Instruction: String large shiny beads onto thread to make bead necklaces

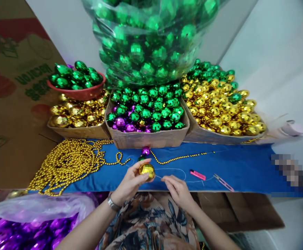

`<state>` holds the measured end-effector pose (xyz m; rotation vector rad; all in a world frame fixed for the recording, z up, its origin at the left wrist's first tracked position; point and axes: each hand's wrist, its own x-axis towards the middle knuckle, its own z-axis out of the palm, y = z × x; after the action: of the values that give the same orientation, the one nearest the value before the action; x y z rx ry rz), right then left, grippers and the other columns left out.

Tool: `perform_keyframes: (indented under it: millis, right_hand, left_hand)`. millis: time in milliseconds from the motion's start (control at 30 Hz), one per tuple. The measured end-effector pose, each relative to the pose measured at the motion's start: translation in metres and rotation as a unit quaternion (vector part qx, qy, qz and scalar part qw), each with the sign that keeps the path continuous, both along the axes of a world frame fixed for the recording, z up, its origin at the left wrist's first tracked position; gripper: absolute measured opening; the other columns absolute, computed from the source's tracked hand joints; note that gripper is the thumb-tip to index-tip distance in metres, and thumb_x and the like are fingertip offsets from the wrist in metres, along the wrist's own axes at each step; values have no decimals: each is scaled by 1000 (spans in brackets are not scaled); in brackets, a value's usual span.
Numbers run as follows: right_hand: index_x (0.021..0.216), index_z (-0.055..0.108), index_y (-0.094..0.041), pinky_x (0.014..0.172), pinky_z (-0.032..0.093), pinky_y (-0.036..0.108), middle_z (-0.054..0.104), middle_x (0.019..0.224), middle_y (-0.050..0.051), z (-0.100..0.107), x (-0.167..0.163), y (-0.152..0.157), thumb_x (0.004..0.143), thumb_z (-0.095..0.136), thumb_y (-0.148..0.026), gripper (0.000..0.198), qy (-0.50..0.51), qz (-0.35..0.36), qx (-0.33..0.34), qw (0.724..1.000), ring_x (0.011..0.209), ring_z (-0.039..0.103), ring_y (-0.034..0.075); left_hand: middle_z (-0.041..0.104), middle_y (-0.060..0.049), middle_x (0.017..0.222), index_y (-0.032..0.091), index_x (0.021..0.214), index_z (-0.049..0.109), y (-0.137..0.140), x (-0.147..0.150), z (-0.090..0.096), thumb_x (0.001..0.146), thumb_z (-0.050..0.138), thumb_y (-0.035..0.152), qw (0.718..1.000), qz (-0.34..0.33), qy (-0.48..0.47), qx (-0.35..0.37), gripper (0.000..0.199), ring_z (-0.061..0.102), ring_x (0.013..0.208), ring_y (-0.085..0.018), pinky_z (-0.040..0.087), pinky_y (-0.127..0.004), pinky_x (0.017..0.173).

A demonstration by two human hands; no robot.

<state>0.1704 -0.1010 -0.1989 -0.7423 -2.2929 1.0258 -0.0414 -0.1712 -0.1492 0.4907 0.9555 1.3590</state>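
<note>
Between the fingers and thumb of my left hand (133,180) is a gold faceted ball (147,171). To its right, my right hand (176,190) pinches a thin needle-like piece that reaches toward the ball's side. A pale thread (176,169) loops over the blue cloth close by. Just beyond the left fingertips lie a purple faceted ball (146,150) and a partly hidden green ball (141,158). From the purple ball a string of small gold beads (177,159) runs off to the right.
Beyond the blue cloth (219,161) stand cardboard boxes (148,139) of green, purple and gold balls, a red bowl (81,93) and a green-filled plastic bag (154,45). A gold bead heap (68,163) lies left; a pink cutter (197,175) and thread snips (224,183) lie right.
</note>
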Motion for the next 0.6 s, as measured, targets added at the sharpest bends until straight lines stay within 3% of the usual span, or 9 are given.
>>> perform_keyframes:
  millis: [167,467,533,600]
  right_hand:
    - [102,65,-20,76,50,27,71,94,7,2,0,2,99,39,-23,26,-2,8,-17,1000,86,66,17]
    - [105,65,-20,76,52,27,71,96,7,6,-6,0,99,39,-23,27,-4,10,-11,1000,88,67,18]
    - [103,65,-20,76,53,26,71,96,8,6,-5,1,99,39,-24,27,-4,-1,-16,1000,89,67,18]
    - [102,65,-20,74,53,25,71,95,8,6,-2,2,99,40,-25,26,-3,-23,-11,1000,87,68,18]
  left_hand:
    - [68,-10,100,23,127,59,1,-5,-3,74,77,27,999,-12,-35,-7,56,68,89,-25,53,-37,81]
    - [66,-8,100,24,127,59,1,5,-2,71,79,28,1000,-27,-3,3,60,65,88,-22,54,-36,78]
    - [64,-11,112,25,130,57,1,-1,-4,73,76,36,999,-43,17,12,61,64,95,-25,55,-37,78]
    - [63,-14,117,21,126,60,3,-20,-11,78,68,46,994,-7,105,10,54,64,98,-27,55,-37,75]
